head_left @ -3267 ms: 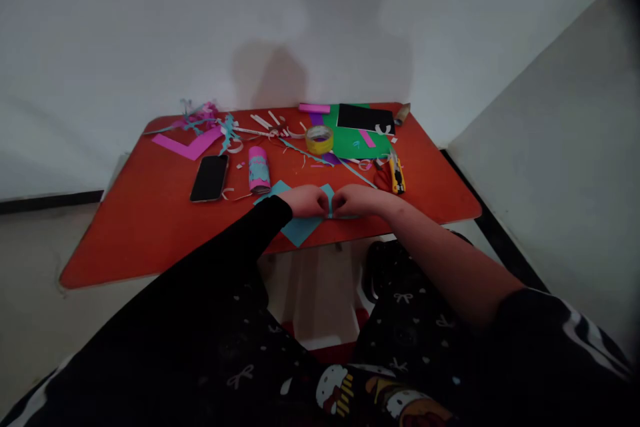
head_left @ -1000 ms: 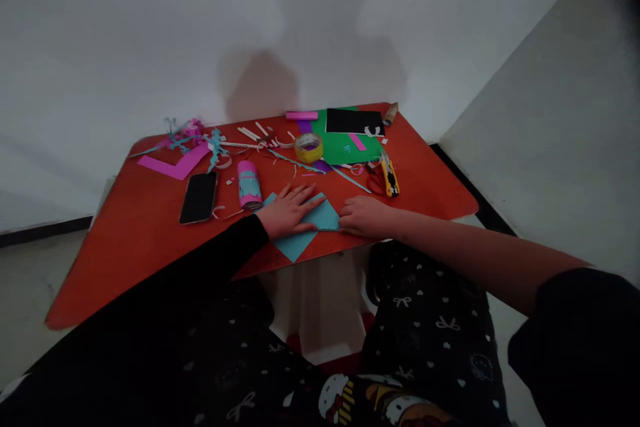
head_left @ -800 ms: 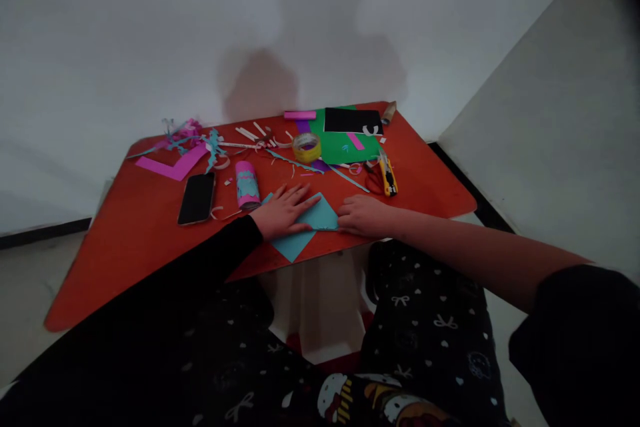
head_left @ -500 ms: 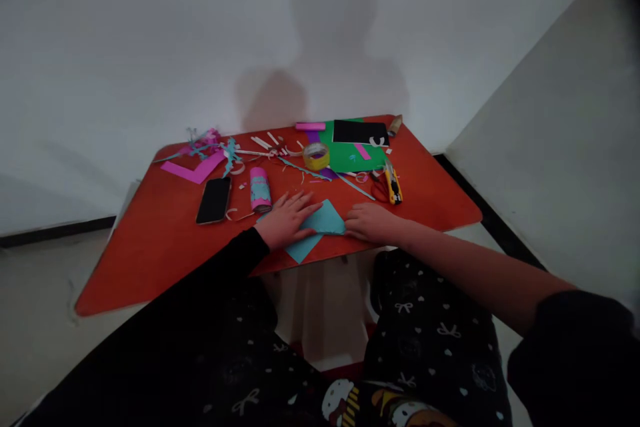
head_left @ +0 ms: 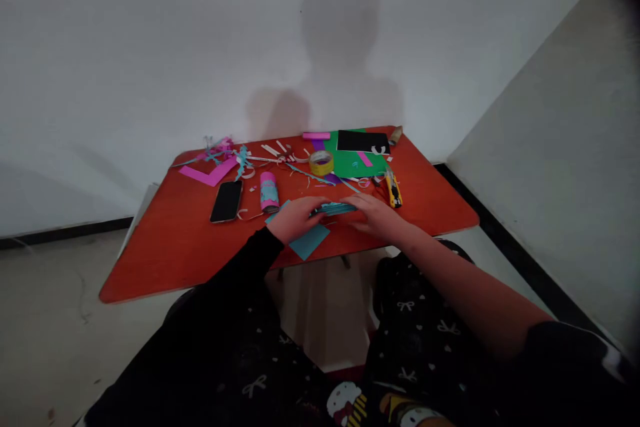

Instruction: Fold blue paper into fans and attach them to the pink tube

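A folded piece of light-blue paper (head_left: 336, 209) with several layers is held at its two ends above the front of the red table (head_left: 165, 260). My left hand (head_left: 299, 217) grips its left end, fingers and thumb closed on it. The right end is between the thumb and fingers of my right hand (head_left: 374, 215). Beneath my left hand lies a flat blue paper sheet (head_left: 310, 242), partly covered. Left of that hand stands or lies a pink and blue paper-covered tube (head_left: 269, 192).
A black phone (head_left: 227, 201) lies at the left, near a pink paper piece (head_left: 210, 173) and shredded paper (head_left: 220, 149). Behind my hands are a tape roll (head_left: 321, 163), green paper (head_left: 345, 163) and a black sheet (head_left: 357, 141). A yellow box cutter (head_left: 393, 189) is at the right.
Both hands have moved away from my body and lifted the blue paper's edge up off the table. Before, they pressed it flat. The flat blue sheet beneath is more exposed.
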Demonstrator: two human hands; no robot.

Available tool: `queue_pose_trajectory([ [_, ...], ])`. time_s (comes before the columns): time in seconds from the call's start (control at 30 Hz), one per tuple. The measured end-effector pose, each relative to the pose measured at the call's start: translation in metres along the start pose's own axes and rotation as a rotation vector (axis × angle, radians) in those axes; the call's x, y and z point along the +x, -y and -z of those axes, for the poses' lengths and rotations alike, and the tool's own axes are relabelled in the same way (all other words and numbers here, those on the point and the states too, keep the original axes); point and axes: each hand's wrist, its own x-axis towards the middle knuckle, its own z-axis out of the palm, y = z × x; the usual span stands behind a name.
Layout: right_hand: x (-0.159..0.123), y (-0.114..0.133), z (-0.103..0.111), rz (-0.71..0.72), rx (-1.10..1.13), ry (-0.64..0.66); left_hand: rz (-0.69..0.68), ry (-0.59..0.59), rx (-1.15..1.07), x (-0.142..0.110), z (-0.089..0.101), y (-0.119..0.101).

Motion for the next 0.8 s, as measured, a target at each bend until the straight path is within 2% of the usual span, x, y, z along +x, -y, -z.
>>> queue_pose_trajectory([
  [0.07,0.009,0.003,0.008,-0.021,0.029,-0.081,0.013,-0.083,-0.133,0.002,0.012,-0.003],
  [0.17,0.023,0.012,0.022,-0.093,0.069,-0.158,0.022,-0.196,-0.217,0.000,0.028,-0.010],
  [0.27,0.031,0.021,0.031,-0.139,0.114,-0.207,0.006,-0.254,-0.187,-0.007,0.041,-0.015],
  [0.37,0.035,0.027,0.030,-0.105,0.168,-0.215,0.028,-0.276,-0.137,-0.016,0.046,-0.020],
  [0.5,0.034,0.033,0.019,-0.086,0.220,-0.175,0.032,-0.287,-0.127,-0.028,0.043,-0.031],
  [0.63,0.031,0.034,0.008,-0.087,0.255,-0.139,0.082,-0.299,-0.077,-0.035,0.029,-0.040],
  [0.8,0.028,0.026,0.000,-0.075,0.216,-0.159,0.060,-0.292,-0.011,-0.037,0.013,-0.035],
])
